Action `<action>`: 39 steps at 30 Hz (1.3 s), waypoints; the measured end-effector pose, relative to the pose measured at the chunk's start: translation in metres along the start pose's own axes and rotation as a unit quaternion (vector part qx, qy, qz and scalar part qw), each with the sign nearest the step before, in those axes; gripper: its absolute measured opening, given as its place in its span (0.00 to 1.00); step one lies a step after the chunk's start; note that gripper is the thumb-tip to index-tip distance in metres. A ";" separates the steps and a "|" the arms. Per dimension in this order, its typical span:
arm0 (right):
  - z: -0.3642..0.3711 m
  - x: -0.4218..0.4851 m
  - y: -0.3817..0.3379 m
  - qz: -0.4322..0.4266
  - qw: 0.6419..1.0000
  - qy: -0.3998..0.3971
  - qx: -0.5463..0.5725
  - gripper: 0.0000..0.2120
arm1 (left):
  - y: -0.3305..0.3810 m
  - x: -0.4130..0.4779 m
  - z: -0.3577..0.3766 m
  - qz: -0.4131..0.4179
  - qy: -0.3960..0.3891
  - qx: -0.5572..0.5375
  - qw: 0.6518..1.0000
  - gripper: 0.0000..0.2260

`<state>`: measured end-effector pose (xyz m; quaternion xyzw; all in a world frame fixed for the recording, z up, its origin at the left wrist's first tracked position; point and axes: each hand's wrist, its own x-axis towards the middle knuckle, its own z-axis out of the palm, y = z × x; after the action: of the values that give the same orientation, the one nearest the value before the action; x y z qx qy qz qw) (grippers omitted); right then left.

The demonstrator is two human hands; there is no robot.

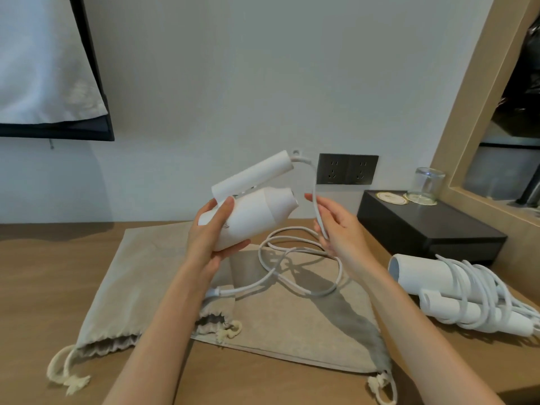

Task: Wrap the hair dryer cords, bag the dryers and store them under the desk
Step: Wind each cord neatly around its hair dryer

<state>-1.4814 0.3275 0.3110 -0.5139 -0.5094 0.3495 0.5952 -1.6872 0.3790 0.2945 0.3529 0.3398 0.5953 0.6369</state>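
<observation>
You are gripping the hair dryer [257, 211] in your left hand [213, 238], fingers curled round its body, above the desk [43, 273]. Its long axis is running near-left to far-right, nozzle rightward, with the folded handle lying along the top. Your right hand [339, 229] is loosely curling around the cord [315, 185]. Two drawstring bags [131, 287] are lying flat beneath the loose loops. The wrapped dryer [438, 285] is resting on the right.

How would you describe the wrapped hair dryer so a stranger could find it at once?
On the wooden desk, look right, in front of the black box. A white dryer lies there untouched. Unlike the held dryer, its cord is wound round its body.
</observation>
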 end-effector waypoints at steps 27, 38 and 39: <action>0.008 -0.021 -0.010 -0.257 0.667 -0.145 -0.684 0.15 | -0.013 -0.005 0.005 0.078 0.103 -0.003 0.992 0.25; -0.030 -0.013 -0.046 -0.140 0.860 -0.174 -0.458 0.13 | -0.018 -0.007 0.012 0.125 -0.011 0.181 0.975 0.19; -0.034 -0.012 -0.048 -0.143 0.878 -0.175 -0.422 0.13 | -0.018 -0.008 0.011 0.114 -0.024 0.189 0.975 0.19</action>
<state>-1.4560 0.2969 0.3561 -0.5685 -0.7721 0.0971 0.2669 -1.6685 0.3700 0.2851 0.5173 0.3888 0.5802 0.4945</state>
